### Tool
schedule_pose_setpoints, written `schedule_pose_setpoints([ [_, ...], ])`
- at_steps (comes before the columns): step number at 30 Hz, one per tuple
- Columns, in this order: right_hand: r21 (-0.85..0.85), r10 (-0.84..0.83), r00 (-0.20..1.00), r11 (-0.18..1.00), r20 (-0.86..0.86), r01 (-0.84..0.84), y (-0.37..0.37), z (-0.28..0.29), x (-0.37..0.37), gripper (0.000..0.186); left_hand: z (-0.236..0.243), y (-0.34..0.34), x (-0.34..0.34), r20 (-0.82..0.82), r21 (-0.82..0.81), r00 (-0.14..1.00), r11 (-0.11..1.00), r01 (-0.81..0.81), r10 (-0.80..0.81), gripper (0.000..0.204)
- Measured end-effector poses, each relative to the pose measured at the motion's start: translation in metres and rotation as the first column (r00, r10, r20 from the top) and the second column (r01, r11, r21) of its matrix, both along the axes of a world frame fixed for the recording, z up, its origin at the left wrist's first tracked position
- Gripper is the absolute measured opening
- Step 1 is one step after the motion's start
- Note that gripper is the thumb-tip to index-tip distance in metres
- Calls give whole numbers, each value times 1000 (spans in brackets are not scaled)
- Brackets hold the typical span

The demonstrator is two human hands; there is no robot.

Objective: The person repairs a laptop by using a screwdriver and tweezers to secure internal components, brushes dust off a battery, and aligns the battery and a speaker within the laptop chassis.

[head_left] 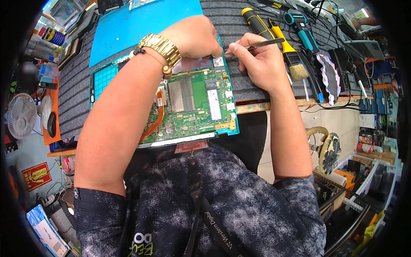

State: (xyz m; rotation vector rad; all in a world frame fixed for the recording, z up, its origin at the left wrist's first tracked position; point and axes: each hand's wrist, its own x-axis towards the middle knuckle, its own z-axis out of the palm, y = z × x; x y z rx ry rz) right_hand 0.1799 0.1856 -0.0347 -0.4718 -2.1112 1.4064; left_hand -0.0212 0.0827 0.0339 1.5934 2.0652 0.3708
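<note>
An opened laptop base in a teal casing, with a green circuit board [201,98], a white-labelled module [212,105] and an orange ribbon cable [155,123], lies in front of me. My left hand [199,39], with a gold watch on the wrist, is curled over the board's upper right corner; its fingertips are mostly hidden. My right hand [261,64] pinches slim metal tweezers [268,42] just right of that corner, their tip beside my left thumb.
A blue mat [115,28] lies at the back of the ridged grey bench mat [72,103]. Screwdriver-like tools [252,21], a yellow brush [295,66], a teal tool [306,36] and cables lie right. A white fan [21,115] stands left; a stool [329,152] is lower right.
</note>
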Motion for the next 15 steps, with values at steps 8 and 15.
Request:
schedule_pose_setpoints([
  [8,-40,1,1000,999,-5,-1,-1,1,0,27,2,1,1,3,-44,999,998,-44,44,24],
  [15,-53,4,1000,999,13,-4,1,4,-1,27,0,1,0,29,-52,997,997,-65,67,23],
])
